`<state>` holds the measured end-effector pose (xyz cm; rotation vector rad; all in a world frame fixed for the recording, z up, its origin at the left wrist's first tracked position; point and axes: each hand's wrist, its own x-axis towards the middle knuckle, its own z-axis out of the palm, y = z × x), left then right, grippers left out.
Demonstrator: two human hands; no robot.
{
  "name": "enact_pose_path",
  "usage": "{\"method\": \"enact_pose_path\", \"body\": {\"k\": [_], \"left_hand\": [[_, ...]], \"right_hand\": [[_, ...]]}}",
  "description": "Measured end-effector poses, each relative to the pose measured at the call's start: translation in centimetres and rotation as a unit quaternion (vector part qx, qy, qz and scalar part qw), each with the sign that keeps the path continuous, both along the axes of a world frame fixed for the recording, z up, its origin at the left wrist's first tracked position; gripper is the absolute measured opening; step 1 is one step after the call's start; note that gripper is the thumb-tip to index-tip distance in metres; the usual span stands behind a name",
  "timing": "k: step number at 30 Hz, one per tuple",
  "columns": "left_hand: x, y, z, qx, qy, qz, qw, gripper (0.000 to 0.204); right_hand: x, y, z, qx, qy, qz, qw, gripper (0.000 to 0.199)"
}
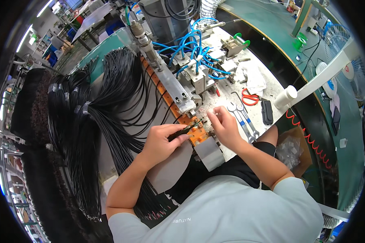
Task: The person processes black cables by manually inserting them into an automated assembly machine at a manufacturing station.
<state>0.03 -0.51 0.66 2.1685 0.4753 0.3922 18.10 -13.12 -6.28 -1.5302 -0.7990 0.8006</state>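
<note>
My left hand pinches a black cable between thumb and fingers. The cable's end points right, over an orange fixture block at the near end of a long orange rail. Just right of that end is my right hand, its thumb and fingers drawn together; whatever they hold is too small to make out. Above both hands, a metal machine arm slants down toward the fixture. A grey metal block sits at the fixture's near side.
Bundled black cables fill the left side. Right of my hands lie wrenches, red-handled scissors and a black case. Blue air tubes crowd the machine behind. A white post crosses the right, above a coiled red hose.
</note>
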Motion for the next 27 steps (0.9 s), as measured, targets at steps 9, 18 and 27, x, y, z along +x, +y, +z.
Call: {"method": "enact_pose_path", "body": {"k": [9, 18, 27], "left_hand": [[0.2, -0.1, -0.6, -0.191, 0.001, 0.011, 0.982, 0.017], [0.2, -0.2, 0.1, -0.125, 0.007, -0.006, 0.992, 0.017], [0.0, 0.3, 0.2, -0.124, 0.034, -0.037, 0.991, 0.014]], "right_hand": [[-2.2, -0.9, 2.3, 0.164, -0.369, 0.050, 0.914, 0.012], [-2.7, -1.1, 2.6, 0.089, -0.195, 0.092, 0.972, 0.012], [-2.4, -1.0, 4.3, 0.018, 0.004, 0.133, 0.991, 0.010]]}}
